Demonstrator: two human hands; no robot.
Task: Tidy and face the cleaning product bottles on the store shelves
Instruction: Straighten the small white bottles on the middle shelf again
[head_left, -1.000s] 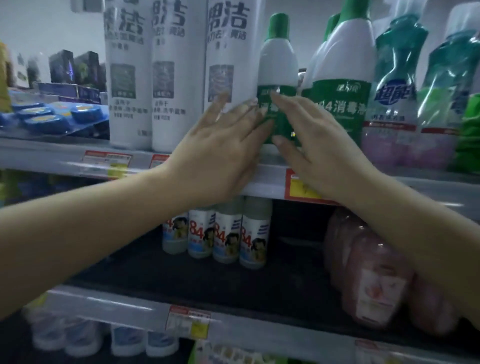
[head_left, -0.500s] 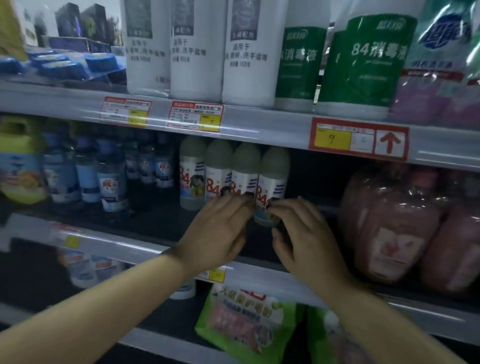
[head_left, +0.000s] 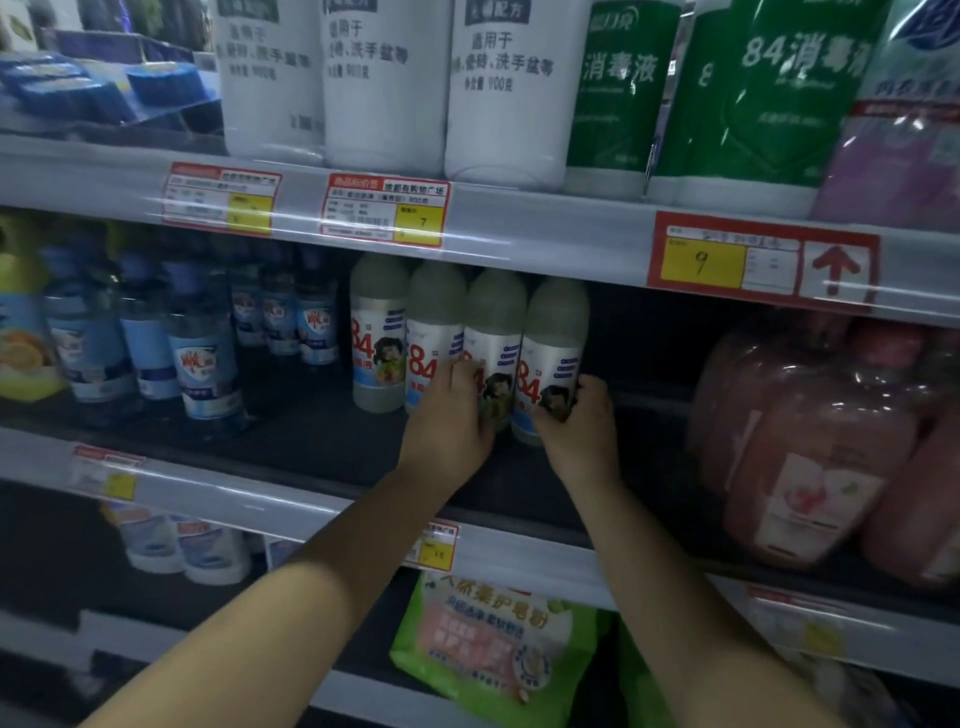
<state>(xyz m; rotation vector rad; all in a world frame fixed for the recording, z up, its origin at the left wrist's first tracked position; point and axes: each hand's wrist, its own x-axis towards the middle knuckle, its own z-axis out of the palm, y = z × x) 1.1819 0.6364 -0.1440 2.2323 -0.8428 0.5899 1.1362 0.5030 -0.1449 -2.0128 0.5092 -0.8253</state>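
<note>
Dark middle store shelf (head_left: 322, 447) carrying four upright pale "84" disinfectant bottles (head_left: 378, 332) in a touching row; left hand (head_left: 448, 426) fingers curled round third bottle (head_left: 496, 348), right hand (head_left: 576, 421) fingers gripping fourth bottle (head_left: 553, 343) low down

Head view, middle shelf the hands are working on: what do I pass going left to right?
Yellow jug → blue-label bottles → row of four 84 bottles, with the left hand on the third and the right hand around the fourth → dark gap → pink refill pouches.
</note>
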